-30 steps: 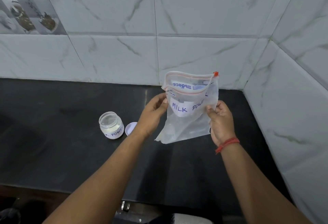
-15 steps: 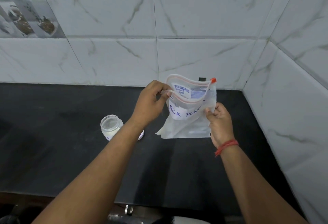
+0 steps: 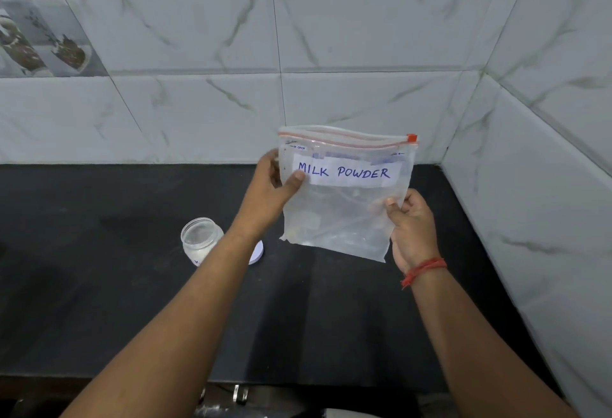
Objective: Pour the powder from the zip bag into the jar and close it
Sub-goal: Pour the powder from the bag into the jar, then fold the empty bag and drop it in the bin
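Bag (image 3: pixel 344 192), gaping half a second ago, is now pulled flat and held upright above the counter (image 3: pixel 99 285), pinched by left hand (image 3: pixel 268 195) and right hand (image 3: pixel 410 222), with jar (image 3: pixel 200 240) open at eight o'clock, so lidding seems next.

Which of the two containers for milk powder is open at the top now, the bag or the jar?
The jar on the counter is open: its mouth is bare and its white lid lies beside it. The bag, held in both hands, looks zipped along its top.
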